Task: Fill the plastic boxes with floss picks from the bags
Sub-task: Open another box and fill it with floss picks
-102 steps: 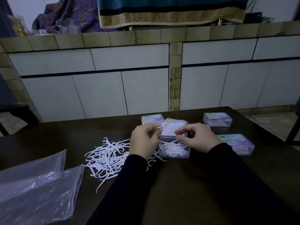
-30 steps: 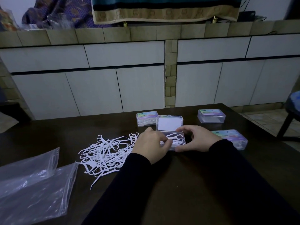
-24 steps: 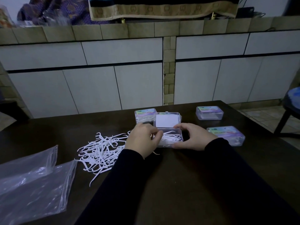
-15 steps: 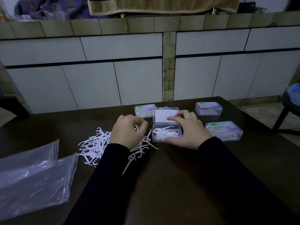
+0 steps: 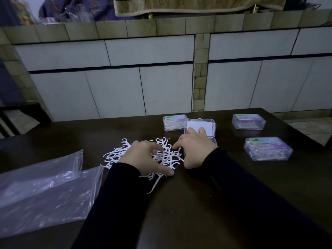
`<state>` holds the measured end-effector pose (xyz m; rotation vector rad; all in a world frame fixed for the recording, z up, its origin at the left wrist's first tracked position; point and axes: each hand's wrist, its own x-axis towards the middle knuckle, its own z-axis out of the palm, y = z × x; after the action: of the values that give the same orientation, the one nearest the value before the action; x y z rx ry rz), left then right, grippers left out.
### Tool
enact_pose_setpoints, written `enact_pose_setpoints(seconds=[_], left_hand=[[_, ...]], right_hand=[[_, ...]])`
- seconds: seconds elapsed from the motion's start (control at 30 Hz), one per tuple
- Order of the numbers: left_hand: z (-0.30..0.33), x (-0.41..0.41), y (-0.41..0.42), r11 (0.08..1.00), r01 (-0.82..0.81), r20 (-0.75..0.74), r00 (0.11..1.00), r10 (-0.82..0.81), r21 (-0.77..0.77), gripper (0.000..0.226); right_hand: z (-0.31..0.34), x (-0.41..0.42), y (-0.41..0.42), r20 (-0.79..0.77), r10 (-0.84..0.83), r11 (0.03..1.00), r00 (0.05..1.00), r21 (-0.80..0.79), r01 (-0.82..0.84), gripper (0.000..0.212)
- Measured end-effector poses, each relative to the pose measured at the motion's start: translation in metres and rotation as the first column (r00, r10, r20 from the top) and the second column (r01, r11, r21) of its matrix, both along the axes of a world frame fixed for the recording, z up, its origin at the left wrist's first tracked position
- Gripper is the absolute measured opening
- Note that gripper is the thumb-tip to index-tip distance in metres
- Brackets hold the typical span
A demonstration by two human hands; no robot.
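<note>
both hands [image 5: 143, 155] on loose floss picks [image 5: 165, 155]

Two bare hands, long black sleeves [image 5: 242, 186] reaching the wrists, plain dark fabric

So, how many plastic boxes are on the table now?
4: open box behind the right hand, one at its left, two at right, far and near.

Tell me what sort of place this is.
Probably a home kitchen or dining area: a tiled counter with white cabinet doors runs behind a dark wooden table, and patterned cloth hangs over the counter's top. It looks domestic, not a factory.
</note>
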<state>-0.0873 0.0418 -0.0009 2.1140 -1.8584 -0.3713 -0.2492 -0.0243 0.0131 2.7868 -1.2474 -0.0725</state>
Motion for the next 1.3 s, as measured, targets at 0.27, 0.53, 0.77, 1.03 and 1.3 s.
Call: enact_pose_setpoints(seconds=[0.27,0.53,0.77,1.03,1.3], left_hand=[[-0.002,0.01,-0.001,0.996,-0.086,-0.048,0.995,0.085,-0.026,0.051],[0.0,0.009,0.001,0.988,-0.15,-0.04,0.988,0.151,0.028,0.057],[0.002,0.004,0.0,0.987,-0.163,0.005,0.987,0.163,0.0,0.023],[-0.001,0.006,-0.002,0.971,-0.235,-0.009,0.972,0.235,-0.054,0.016],[0.001,0.005,-0.001,0.93,-0.302,-0.185,0.946,0.266,-0.211,0.015]], right_hand=[[0.003,0.017,-0.013,0.101,0.042,0.999,0.994,0.013,-0.044,0.028],[0.001,0.033,-0.023,-0.017,0.108,0.989,0.994,0.108,-0.105,0.075],[-0.005,0.031,-0.027,0.054,0.116,0.993,0.992,0.024,-0.118,0.046],[-0.012,0.026,-0.031,0.205,0.128,0.992,0.97,-0.021,-0.127,0.031],[-0.008,0.018,-0.032,0.347,0.184,0.981,0.92,-0.127,-0.148,0.022]])
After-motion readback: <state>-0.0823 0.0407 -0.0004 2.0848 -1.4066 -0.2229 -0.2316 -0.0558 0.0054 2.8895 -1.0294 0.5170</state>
